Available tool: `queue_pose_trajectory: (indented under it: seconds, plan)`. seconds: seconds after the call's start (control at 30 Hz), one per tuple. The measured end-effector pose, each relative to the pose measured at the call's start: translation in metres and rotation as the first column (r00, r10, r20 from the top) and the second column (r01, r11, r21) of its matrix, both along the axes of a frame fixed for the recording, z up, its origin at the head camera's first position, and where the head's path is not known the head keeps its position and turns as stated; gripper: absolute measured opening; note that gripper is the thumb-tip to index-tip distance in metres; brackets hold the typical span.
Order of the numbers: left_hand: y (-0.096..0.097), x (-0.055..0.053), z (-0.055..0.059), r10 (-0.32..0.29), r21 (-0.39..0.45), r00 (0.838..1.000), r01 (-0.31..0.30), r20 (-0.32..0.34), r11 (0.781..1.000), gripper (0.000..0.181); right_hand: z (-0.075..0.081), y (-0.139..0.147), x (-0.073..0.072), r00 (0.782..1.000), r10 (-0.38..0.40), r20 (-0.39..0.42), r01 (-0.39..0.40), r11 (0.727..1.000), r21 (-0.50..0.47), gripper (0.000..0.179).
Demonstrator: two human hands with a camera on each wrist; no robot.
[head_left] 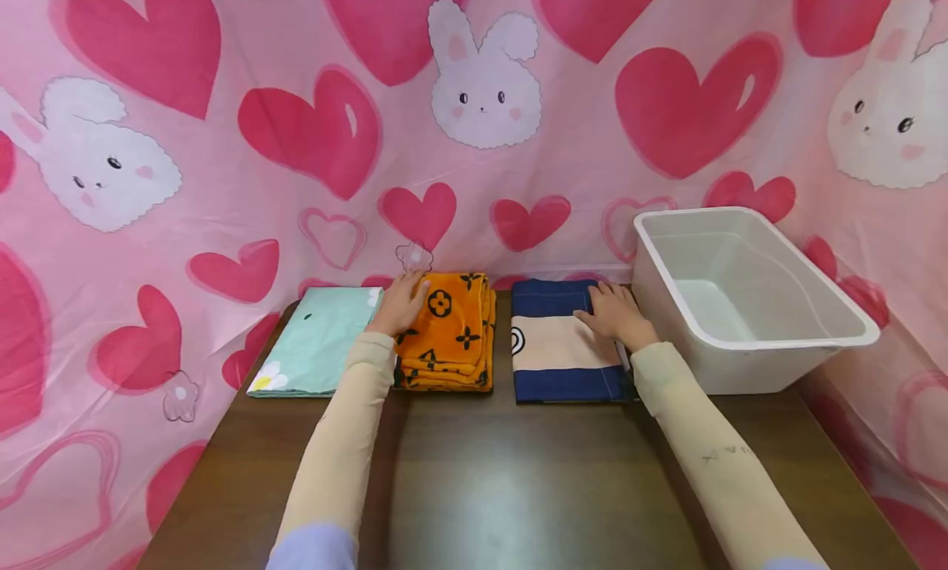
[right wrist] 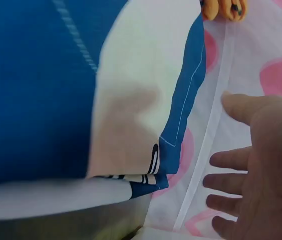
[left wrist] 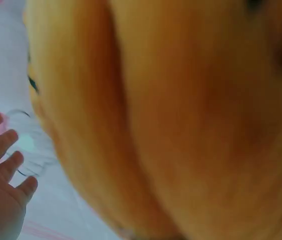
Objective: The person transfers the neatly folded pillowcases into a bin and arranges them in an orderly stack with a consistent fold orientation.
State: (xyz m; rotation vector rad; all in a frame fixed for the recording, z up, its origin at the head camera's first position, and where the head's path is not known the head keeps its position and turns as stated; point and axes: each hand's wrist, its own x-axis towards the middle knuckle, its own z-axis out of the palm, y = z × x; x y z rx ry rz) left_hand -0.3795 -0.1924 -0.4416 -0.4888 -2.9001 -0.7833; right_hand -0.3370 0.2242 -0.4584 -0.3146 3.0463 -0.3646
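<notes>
An orange folded cloth (head_left: 448, 331) with black flower-like motifs lies in a thick stack near the back of the table. My left hand (head_left: 400, 305) is at its left side, fingers pointing toward the wall; in the left wrist view its fingers are spread beside the blurred orange folds (left wrist: 196, 125). To the right lies a folded navy and beige cloth (head_left: 555, 344). Over its right edge is my right hand (head_left: 618, 313), thumb reaching onto the beige band. The right wrist view shows this hand (right wrist: 271, 165) with extended fingers, apart from the cloth's layered edge.
A mint-green folded cloth (head_left: 322, 340) with a daisy print lies left of the orange one. On the right stands a white plastic bin (head_left: 741, 368) close by my right hand. Behind the brown table (head_left: 518, 479) hangs a pink curtain (head_left: 578, 175) with hearts and rabbits.
</notes>
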Motion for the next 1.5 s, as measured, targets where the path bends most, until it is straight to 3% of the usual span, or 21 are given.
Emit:
queue_pose_trajectory:
  seconds: [0.17,0.33,0.43,0.63,0.73,0.87,0.93,1.03,1.2,1.37,1.5]
  plan:
    - [0.019,0.01,0.004,-0.104,0.079,0.993,0.109,-0.062,0.991,0.052,-0.003,0.004,0.011,0.999,-0.027,-0.029,0.029,0.998,0.052,0.068]
    - [0.049,0.033,0.004,-0.165,0.079,0.985,0.169,-0.049,0.982,0.049,-0.013,0.005,0.02,0.994,-0.086,0.069,0.084,0.996,0.043,0.065]
    - [0.072,0.049,0.0,-0.209,0.063,0.976,0.213,-0.061,0.975,0.043,-0.018,0.002,0.023,0.983,-0.138,0.12,0.134,0.99,0.039,0.066]
    - [0.124,0.071,-0.017,-0.272,-0.001,0.96,0.272,-0.061,0.962,0.034,-0.022,0.0,0.02,0.974,-0.194,0.118,0.189,0.981,0.055,0.07]
    - [0.147,0.077,-0.03,-0.213,-0.06,0.977,0.211,-0.03,0.976,0.036,-0.025,0.002,0.019,0.967,-0.217,0.133,0.21,0.976,0.064,0.066]
    - [0.168,0.076,-0.044,-0.067,-0.165,0.998,0.064,-0.017,0.984,0.037,-0.03,0.004,0.019,0.948,-0.276,0.161,0.27,0.961,0.059,0.06]
    - [0.175,0.073,-0.048,0.002,-0.185,1.0,-0.002,-0.003,0.983,0.036,-0.031,0.004,0.018,0.941,-0.292,0.169,0.287,0.957,0.05,0.059]
    - [0.182,0.066,-0.052,0.066,-0.19,0.997,-0.056,0.047,0.98,0.036,-0.03,0.004,0.017,0.938,-0.301,0.173,0.3,0.953,0.033,0.06]
    - [0.187,0.057,-0.056,0.12,-0.221,0.985,-0.09,0.126,0.971,0.037,-0.031,0.003,0.014,0.932,-0.284,0.227,0.28,0.959,0.049,0.053]
    - [0.19,0.05,-0.061,0.153,-0.258,0.98,-0.117,0.127,0.959,0.036,-0.034,0.005,0.011,0.928,-0.253,0.274,0.247,0.967,0.058,0.048]
    - [0.192,0.047,-0.063,0.135,-0.258,0.982,-0.097,0.132,0.961,0.038,-0.034,0.007,0.009,0.938,-0.219,0.267,0.215,0.976,0.047,0.048]
